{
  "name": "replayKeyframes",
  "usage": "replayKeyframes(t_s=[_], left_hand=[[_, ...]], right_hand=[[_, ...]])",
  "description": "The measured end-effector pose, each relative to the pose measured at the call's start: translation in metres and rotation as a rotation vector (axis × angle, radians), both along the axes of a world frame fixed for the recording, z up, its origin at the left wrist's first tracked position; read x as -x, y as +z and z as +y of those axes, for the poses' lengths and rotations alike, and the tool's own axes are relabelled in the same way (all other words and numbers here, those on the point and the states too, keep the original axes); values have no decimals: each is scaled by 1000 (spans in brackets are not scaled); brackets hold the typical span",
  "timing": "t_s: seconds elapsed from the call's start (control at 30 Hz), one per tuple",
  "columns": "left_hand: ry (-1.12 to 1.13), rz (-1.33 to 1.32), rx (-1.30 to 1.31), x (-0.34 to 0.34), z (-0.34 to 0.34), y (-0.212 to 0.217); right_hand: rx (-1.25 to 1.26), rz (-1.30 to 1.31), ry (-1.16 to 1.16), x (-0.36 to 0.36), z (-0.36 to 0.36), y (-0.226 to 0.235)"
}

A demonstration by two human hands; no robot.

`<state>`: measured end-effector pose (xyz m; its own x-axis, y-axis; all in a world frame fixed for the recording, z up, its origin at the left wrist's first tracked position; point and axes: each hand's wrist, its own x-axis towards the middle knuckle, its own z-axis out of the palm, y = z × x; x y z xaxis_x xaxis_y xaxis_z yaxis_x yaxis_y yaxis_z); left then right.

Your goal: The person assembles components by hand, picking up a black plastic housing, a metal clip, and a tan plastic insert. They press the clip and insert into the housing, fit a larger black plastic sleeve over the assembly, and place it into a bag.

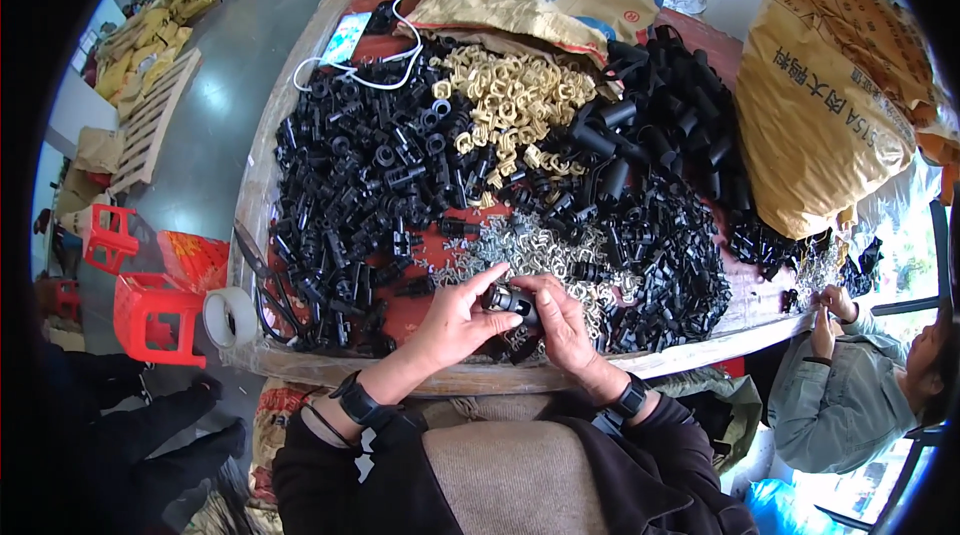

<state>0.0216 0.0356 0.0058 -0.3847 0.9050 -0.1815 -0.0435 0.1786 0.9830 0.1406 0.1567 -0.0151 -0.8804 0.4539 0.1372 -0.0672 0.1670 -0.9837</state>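
Note:
Above the near edge of the table, my left hand [452,327] and my right hand [566,329] grip a black hollow plastic fitting [512,302] between them. My left thumb presses along its side, while the left index finger reaches out past it. The right fingers wrap round its other end. Just beyond my hands lies a heap of small silvery metal clips [545,251]. Black ribbed plastic fittings [345,170] are piled to the left, and gold-coloured rings [515,100] farther back. Small black pieces [680,280] lie to the right, below black tubes [655,140].
Scissors [262,270] and a tape roll [231,317] lie at the left table edge. A white cable [408,55] crosses the back. Large sacks [820,115] stand at the right. Red stools [160,315] are on the floor at left. A co-worker [850,385] handles small parts at right.

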Motion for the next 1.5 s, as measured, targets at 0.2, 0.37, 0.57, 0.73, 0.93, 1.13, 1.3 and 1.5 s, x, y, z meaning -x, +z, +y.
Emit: replayKeyframes(t_s=[0.2, 0.37, 0.57, 0.73, 0.93, 1.13, 1.3, 1.5], left_hand=[[-5, -132, -171, -4, -3, -5], [-10, -367, -224, -8, -3, 0], [-67, -464, -235, -18, 5, -2], [-59, -533, -162, -25, 5, -2], [14, -513, -71, -11, -11, -10], [112, -347, -153, 2, -26, -32], [7, 31, -34, 2, -29, -33], [100, 458, 44, 23, -33, -18]], right_hand=[[-51, 60, 161, -8, 13, 7], [33, 175, 522, -8, 22, 29], [-109, 160, 539, -9, 21, 31], [-123, 173, 336, -29, 25, 34], [-3, 135, -414, -106, 60, 33], [-482, -202, -898, -274, 91, -18], [-213, -931, -1120, -361, 75, -64], [-946, -658, -1083, -303, 78, -42]])
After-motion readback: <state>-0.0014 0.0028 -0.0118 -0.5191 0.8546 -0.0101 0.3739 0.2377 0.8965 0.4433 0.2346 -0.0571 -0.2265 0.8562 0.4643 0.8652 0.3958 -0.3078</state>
